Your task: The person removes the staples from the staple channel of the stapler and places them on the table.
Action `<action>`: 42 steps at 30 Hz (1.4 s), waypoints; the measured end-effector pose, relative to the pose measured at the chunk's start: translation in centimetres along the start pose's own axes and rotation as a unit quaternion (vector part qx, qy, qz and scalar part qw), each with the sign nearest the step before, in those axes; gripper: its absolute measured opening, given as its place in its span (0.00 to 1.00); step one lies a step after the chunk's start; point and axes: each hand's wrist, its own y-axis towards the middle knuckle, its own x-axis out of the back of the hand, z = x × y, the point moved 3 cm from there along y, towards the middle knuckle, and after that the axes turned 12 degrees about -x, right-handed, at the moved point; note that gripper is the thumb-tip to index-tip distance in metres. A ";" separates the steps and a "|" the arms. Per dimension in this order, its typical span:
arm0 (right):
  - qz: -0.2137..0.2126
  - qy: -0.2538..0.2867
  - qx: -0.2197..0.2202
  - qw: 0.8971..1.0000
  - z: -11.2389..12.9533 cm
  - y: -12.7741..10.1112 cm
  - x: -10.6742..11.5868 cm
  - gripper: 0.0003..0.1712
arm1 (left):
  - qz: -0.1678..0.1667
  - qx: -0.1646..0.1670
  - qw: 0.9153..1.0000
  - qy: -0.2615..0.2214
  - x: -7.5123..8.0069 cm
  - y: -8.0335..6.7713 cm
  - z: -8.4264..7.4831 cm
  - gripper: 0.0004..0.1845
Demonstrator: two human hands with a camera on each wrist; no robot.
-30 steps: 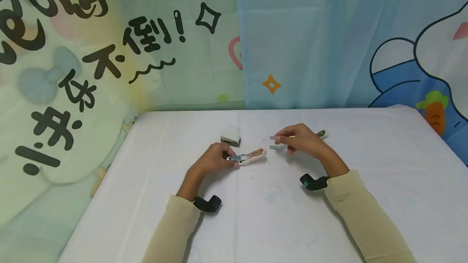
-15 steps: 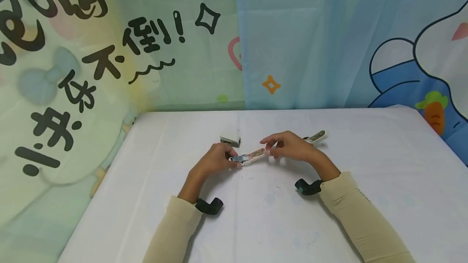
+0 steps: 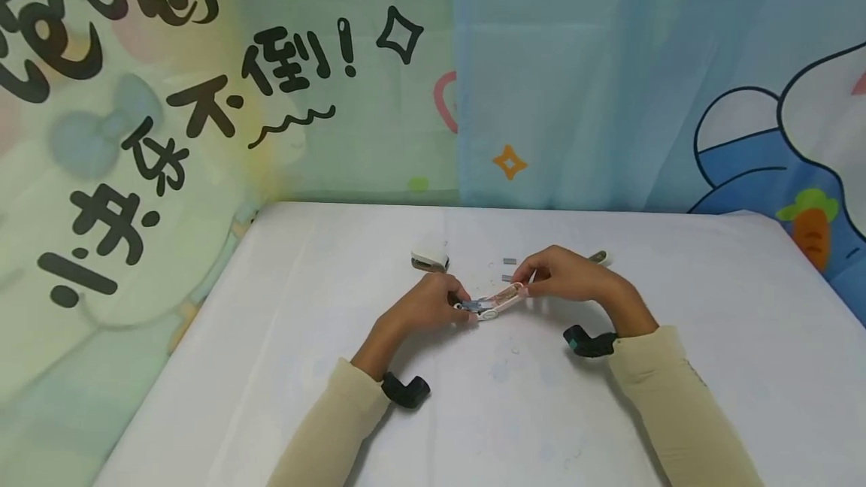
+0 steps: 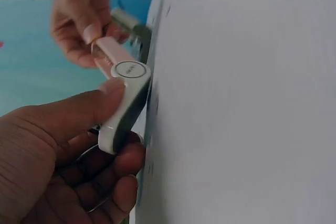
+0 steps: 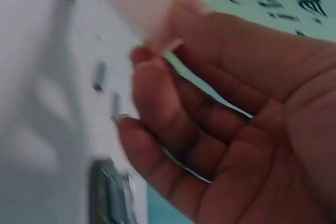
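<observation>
We see a pink and white stapler (image 3: 492,303) near the middle of the white table (image 3: 710,337), opened out, with both hands on it. The left hand (image 3: 426,307) grips the stapler's near, white end: in the left wrist view the thumb (image 4: 79,111) presses along the white body (image 4: 123,106) just below its round button, and the other fingers curl underneath. The right hand (image 3: 564,276) pinches the far pink end of the stapler between thumb and forefinger; the right wrist view shows the pink tip (image 5: 136,11) caught between those fingertips, with the remaining fingers loosely curled and holding nothing.

Just beyond the stapler, two short grey strips of staples (image 3: 508,269) lie on the table, one behind the other, apart from both hands. To the stapler's far left sits a small white stapler part (image 3: 429,260), not touched by anything. Behind the right hand, mostly hidden by it, a second white stapler-like thing (image 3: 599,256) peeks out; we cannot tell more about it. A few loose staples are scattered on the cloth nearer to the person than the stapler. Each wrist carries a black camera mount (image 3: 406,391), and both arms wear beige sleeves (image 3: 666,404).
</observation>
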 end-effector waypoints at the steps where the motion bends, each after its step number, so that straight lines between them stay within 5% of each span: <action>1: 0.002 -0.002 -0.002 1.000 -0.3 -0.3 0.4 0.11 | 0.006 -0.006 1.000 0.001 -0.4 0.3 -0.3 0.11; 11: 0.034 0.012 -0.047 0.998 -2.4 -3.6 3.9 0.10 | 0.025 -0.065 0.997 0.030 -4.1 3.8 -3.3 0.11; 17: 0.034 0.020 -0.112 0.993 -3.7 -5.4 5.0 0.10 | 0.056 -0.056 0.990 0.113 -6.0 6.2 -5.5 0.12; 22: 0.029 0.007 -0.144 0.989 -4.2 -6.7 6.1 0.09 | 0.035 -0.047 0.989 0.137 -6.9 7.9 -6.5 0.11; 29: 0.041 0.009 -0.159 0.986 -4.8 -6.9 6.8 0.09 | 0.005 -0.032 0.986 0.162 -7.3 9.1 -6.7 0.11; 42: 0.052 0.018 -0.203 0.978 -6.0 -6.2 6.7 0.11 | 0.025 -0.022 0.987 0.154 -7.2 9.2 -5.9 0.14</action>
